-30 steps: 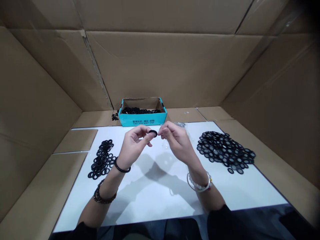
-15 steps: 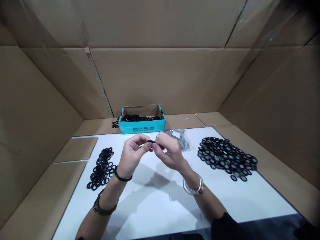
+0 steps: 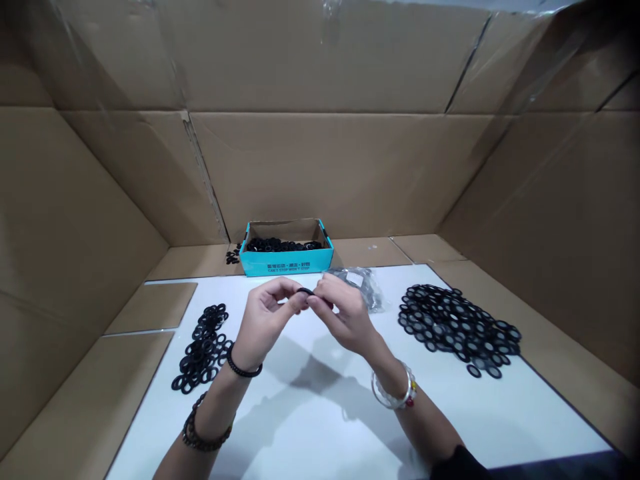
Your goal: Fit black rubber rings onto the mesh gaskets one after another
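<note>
A small black ring (image 3: 305, 291) is pinched between my two hands above the middle of the white table. My left hand (image 3: 270, 317) grips its left side between thumb and forefinger. On the other side, the thumb and bent fingers of my right hand (image 3: 345, 313) close on the same ring. Fingers cover most of it, so its full outline is hidden. A pile of black rings (image 3: 203, 350) lies to the left of my left hand. Farther right, a larger heap of black rings with greyish centres (image 3: 457, 327) is spread on the table.
A turquoise-sided cardboard box (image 3: 286, 263) holding many black rings stands at the back. Beside it lie a few loose rings (image 3: 233, 255). A clear plastic bag (image 3: 367, 287) with a white label sits behind my right hand. Cardboard walls (image 3: 320, 173) enclose the white table (image 3: 310, 433).
The whole scene sits slightly lower in view, as the camera has tilted up a little. Both hands keep hold of the ring, with only a slight shift of the fingers.
</note>
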A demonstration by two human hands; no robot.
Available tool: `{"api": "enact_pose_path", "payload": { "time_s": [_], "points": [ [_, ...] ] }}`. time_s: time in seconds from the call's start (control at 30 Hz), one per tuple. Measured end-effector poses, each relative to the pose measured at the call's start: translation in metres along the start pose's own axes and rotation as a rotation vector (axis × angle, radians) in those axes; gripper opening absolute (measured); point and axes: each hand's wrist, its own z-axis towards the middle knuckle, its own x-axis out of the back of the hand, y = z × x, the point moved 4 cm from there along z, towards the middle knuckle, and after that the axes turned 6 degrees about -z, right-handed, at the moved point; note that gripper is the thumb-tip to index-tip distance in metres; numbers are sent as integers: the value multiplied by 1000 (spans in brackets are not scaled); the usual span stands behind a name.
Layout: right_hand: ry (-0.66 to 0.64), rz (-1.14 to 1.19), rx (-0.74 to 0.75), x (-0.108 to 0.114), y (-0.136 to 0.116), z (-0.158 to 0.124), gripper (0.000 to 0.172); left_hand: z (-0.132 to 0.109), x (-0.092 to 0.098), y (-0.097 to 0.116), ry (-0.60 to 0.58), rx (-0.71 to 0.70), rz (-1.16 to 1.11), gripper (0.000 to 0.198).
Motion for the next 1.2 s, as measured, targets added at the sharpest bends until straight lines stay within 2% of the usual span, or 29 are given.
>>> {"api": "enact_pose_path", "payload": {
  "time_s": [0.07, 0.13, 0.27, 0.4, 0.53, 0.7, 0.87, 1.07, 1.2],
  "points": [
    [-30, 111, -69, 1, 5, -2, 27, -1, -1, -4, -61, 109, -85, 16],
    [-46, 238, -141, 1, 10, -3, 29, -4, -2, -6, -90, 160, -161, 17],
    [-75, 420, -231, -4, 14, -5, 30, -6, -2, -4, -79, 144, -210, 20],
    [-74, 434, -261, -9, 11, -4, 32, -5, 1, -2, -31, 96, -180, 19],
    [-36, 360, -245, -12, 6, -3, 30, -5, 2, -1, 6, 49, -122, 14],
    [46, 270, -133, -13, 5, -5, 27, -8, -2, -2, 13, 38, -123, 12],
    [65, 333, -104, -13, 6, -7, 27, -10, -3, -1, -11, 26, -149, 8],
    [25, 534, -169, -16, 3, -8, 30, -12, -6, 3, -114, 92, -184, 9],
    [37, 463, -106, -13, 1, -7, 29, -12, -4, 9, -88, 67, -96, 9]
  ]
}}
